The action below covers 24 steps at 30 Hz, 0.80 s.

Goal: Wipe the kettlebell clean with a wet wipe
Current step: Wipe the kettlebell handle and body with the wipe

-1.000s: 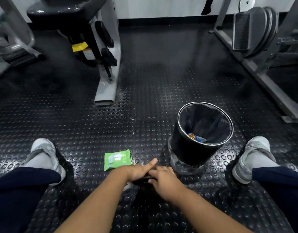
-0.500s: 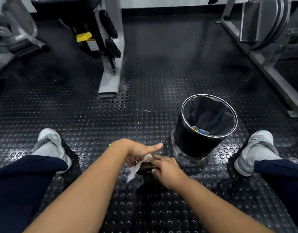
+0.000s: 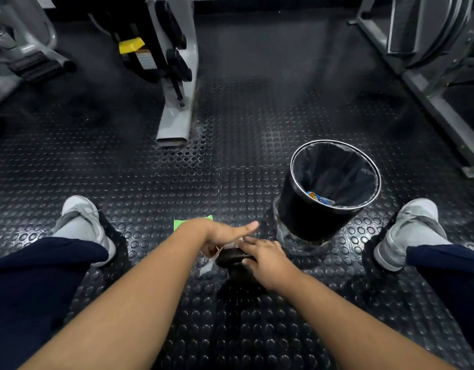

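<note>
A black kettlebell (image 3: 231, 259) stands on the studded rubber floor between my legs, mostly hidden under my hands. My right hand (image 3: 262, 259) grips its handle from the right. My left hand (image 3: 222, 235) presses a white wet wipe (image 3: 207, 268) against the kettlebell's left side, thumb stretched out to the right. A corner of the wipe hangs below my fingers. The green wet-wipe pack (image 3: 180, 223) lies on the floor just behind my left wrist, largely covered by it.
A black lined waste bin (image 3: 305, 209) with a scrap inside stands right of my hands. My grey shoes (image 3: 80, 222) (image 3: 409, 231) flank the spot. A weight machine's grey foot (image 3: 174, 124) is ahead on the left, and a metal frame (image 3: 439, 108) runs along the right.
My left hand shifted over the kettlebell's left side with the wipe, which now shows below my fingers. My head tilted down, so the bin and machines sit higher in view.
</note>
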### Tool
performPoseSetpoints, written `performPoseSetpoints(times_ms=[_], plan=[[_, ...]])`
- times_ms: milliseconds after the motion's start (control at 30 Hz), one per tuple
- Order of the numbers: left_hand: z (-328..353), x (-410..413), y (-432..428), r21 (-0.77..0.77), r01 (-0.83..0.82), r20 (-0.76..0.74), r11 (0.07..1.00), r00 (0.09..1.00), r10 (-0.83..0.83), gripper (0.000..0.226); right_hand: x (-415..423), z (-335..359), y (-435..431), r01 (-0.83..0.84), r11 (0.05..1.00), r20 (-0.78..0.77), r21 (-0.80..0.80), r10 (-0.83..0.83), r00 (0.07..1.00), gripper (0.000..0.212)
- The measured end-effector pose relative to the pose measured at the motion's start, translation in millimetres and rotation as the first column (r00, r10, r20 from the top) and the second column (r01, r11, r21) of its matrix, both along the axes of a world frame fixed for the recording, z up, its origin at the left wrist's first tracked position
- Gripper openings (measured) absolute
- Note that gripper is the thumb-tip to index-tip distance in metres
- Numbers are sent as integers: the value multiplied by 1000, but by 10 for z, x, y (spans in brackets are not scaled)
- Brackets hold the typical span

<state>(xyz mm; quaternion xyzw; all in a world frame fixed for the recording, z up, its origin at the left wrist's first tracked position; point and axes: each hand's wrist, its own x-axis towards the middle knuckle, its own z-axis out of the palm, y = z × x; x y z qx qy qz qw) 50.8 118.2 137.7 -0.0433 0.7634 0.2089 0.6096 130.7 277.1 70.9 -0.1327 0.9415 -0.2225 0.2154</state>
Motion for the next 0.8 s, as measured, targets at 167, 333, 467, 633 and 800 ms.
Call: performPoseSetpoints(times_ms=[167, 333, 467, 633, 800], plan=[[102, -127, 36, -25, -67, 45, 997, 997, 68, 127, -3, -17, 1, 11, 1000, 0, -14, -11, 1000, 56], [-461, 70, -38, 49, -29, -54, 998, 998, 31, 134, -11, 15, 4, 3, 1000, -13, -19, -3, 1000, 43], [-392, 221, -87, 131, -51, -70, 990, 996, 61, 122, -14, 5, -3, -1, 1000, -9, -25, 1, 1000, 41], [-22, 49, -111, 77, -69, 73, 995, 995, 64, 141, -20, 28, 3, 13, 1000, 19, -11, -12, 1000, 53], [190, -9, 17, 22, -22, 56, 1000, 998, 21, 139, -1, 40, 5, 22, 1000, 24, -20, -22, 999, 54]])
